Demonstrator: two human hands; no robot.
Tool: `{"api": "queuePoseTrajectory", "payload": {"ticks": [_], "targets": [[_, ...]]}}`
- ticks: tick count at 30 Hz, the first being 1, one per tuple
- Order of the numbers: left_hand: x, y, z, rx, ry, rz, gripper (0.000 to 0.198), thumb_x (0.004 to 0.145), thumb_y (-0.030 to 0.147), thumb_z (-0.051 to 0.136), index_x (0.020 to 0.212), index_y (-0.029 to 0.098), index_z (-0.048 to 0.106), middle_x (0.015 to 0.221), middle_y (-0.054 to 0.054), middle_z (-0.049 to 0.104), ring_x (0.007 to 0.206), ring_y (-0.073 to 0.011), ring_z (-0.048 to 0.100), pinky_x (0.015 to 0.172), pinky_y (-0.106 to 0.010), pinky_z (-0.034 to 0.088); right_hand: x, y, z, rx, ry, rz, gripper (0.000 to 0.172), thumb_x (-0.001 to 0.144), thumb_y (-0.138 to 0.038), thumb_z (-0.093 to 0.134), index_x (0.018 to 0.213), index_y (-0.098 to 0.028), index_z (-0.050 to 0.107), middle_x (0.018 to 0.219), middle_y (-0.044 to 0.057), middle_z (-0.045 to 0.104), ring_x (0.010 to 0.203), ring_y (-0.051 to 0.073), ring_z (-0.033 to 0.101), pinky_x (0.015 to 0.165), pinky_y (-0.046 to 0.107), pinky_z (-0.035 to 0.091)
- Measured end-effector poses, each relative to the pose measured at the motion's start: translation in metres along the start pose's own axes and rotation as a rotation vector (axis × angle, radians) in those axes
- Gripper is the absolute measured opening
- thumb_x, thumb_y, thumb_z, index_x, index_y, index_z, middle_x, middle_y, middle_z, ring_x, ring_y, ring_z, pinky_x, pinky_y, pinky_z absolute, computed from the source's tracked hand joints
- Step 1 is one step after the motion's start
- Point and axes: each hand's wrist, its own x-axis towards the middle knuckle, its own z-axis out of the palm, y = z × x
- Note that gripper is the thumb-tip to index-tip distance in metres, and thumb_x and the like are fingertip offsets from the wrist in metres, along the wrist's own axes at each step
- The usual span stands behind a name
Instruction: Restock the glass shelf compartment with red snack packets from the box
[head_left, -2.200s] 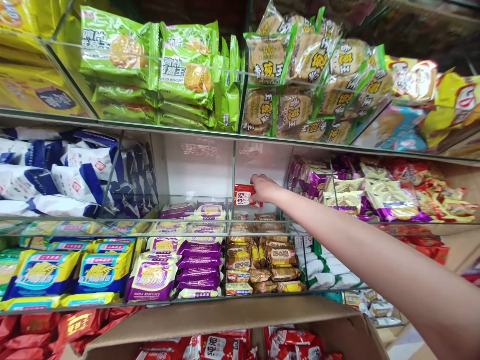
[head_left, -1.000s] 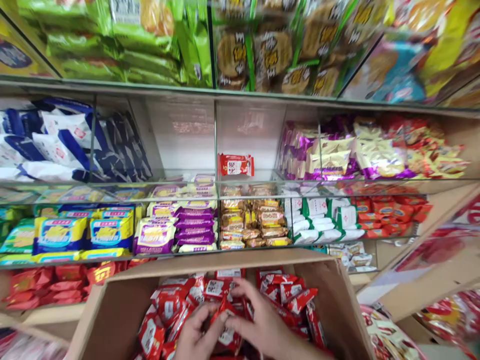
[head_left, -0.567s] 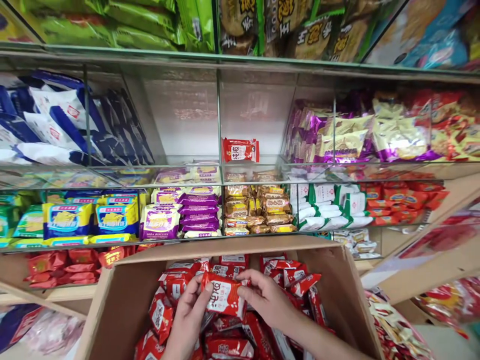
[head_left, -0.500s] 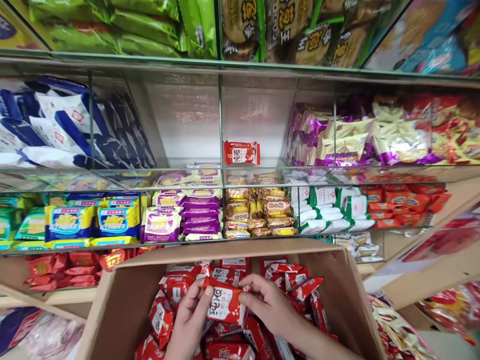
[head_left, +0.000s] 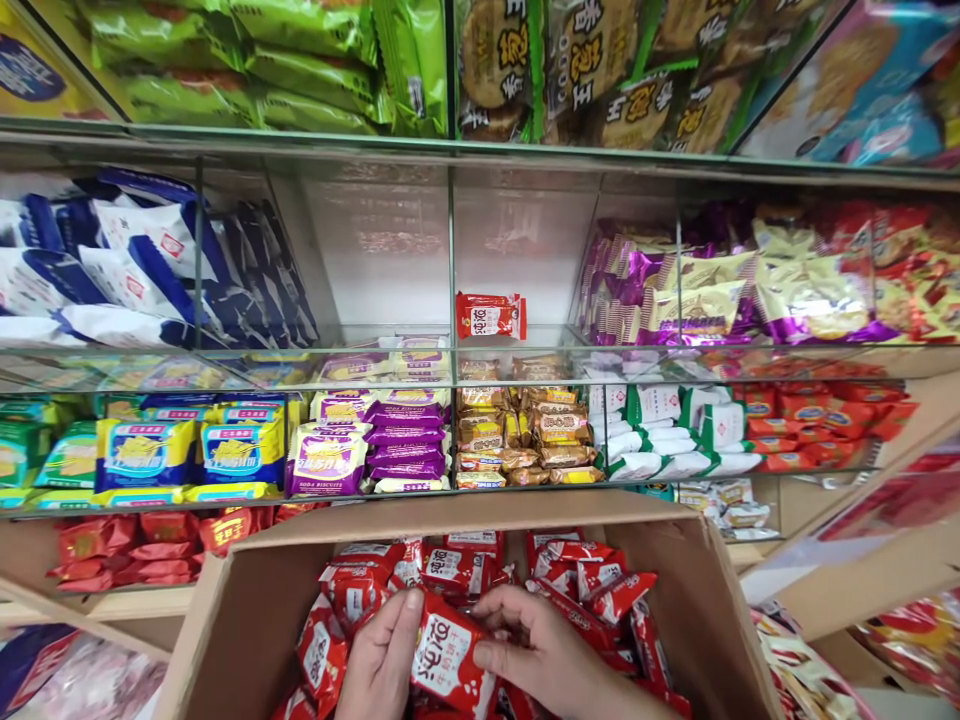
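Observation:
An open cardboard box [head_left: 247, 625] full of red snack packets sits right below me. Both hands are inside it, gripping one red packet [head_left: 446, 655] with white lettering. My left hand [head_left: 379, 665] pinches its left edge. My right hand [head_left: 536, 655] closes on its right edge. On the glass shelf [head_left: 390, 352] above, a single red packet [head_left: 490, 315] of the same kind stands alone in the middle compartment.
Glass dividers split the shelves into bins. Blue-and-white bags [head_left: 142, 270] fill the left bin, purple and gold packets [head_left: 675, 285] the right. Below lie purple biscuit packs [head_left: 375, 440], brown sweets [head_left: 525, 435] and white-green packets [head_left: 667, 435]. Green packs [head_left: 285, 60] crowd the top shelf.
My right hand left a red packet on the glass shelf and came down into the box. Both hands then took up another red packet, which now sits lower in view.

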Motion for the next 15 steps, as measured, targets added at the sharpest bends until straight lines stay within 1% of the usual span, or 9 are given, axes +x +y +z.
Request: {"api": "queuePoseTrajectory", "payload": {"ticks": [2,5,8,11,13,15], "targets": [[-0.0020,-0.0012,0.0026,0.050,-0.024,0.020,0.037,0.075,0.052,0.046,0.058,0.020,0.044,0.055,0.006,0.040,0.053,-0.0103,0.036,0.050,-0.023,0.034,-0.0001,0.0025,0.0009,-0.030,-0.026,-0.010,0.030,0.068,-0.031,0.067,0.094,-0.017,0.060,0.088,0.003,0.068,0.081,0.017,0.061,0.071,0.026,0.045],[-0.0041,-0.0018,0.0046,0.120,-0.057,0.056,0.035,0.076,0.050,0.046,0.057,0.022,0.039,0.056,0.006,0.037,0.054,-0.0111,0.035,0.053,-0.024,0.034,-0.0005,0.0050,0.0016,-0.122,-0.039,-0.030,0.027,0.068,-0.029,0.066,0.093,-0.019,0.064,0.086,0.002,0.068,0.079,0.017,0.061,0.070,0.026,0.045],[-0.0035,-0.0014,0.0023,0.188,-0.081,0.075,0.035,0.077,0.049,0.044,0.055,0.022,0.037,0.055,0.006,0.035,0.053,-0.0110,0.033,0.052,-0.023,0.032,-0.0011,0.0048,0.0014,-0.188,-0.045,-0.028,0.024,0.068,-0.028,0.065,0.091,-0.020,0.065,0.085,0.001,0.068,0.078,0.017,0.061,0.070,0.025,0.045],[-0.0011,-0.0007,-0.0018,0.251,-0.102,0.101,0.035,0.077,0.047,0.047,0.054,0.021,0.040,0.053,0.006,0.036,0.052,-0.0108,0.033,0.051,-0.023,0.030,-0.0016,0.0027,0.0009,-0.226,-0.036,-0.034,0.025,0.068,-0.025,0.065,0.092,-0.020,0.065,0.087,0.000,0.068,0.081,0.017,0.061,0.072,0.025,0.045],[-0.0003,0.0005,-0.0030,0.267,-0.101,0.122,0.034,0.076,0.047,0.048,0.055,0.021,0.044,0.053,0.006,0.038,0.052,-0.0110,0.035,0.051,-0.023,0.031,-0.0016,0.0006,0.0005,-0.230,-0.036,-0.041,0.027,0.069,-0.025,0.064,0.096,-0.021,0.065,0.092,0.001,0.068,0.083,0.017,0.061,0.074,0.025,0.045],[-0.0015,0.0029,-0.0022,0.269,-0.092,0.137,0.033,0.076,0.046,0.048,0.055,0.021,0.045,0.053,0.005,0.040,0.052,-0.0112,0.036,0.051,-0.023,0.033,-0.0021,-0.0036,-0.0002,-0.261,-0.042,-0.037,0.030,0.072,-0.028,0.062,0.102,-0.022,0.063,0.099,0.002,0.068,0.087,0.018,0.061,0.076,0.026,0.046]]}}
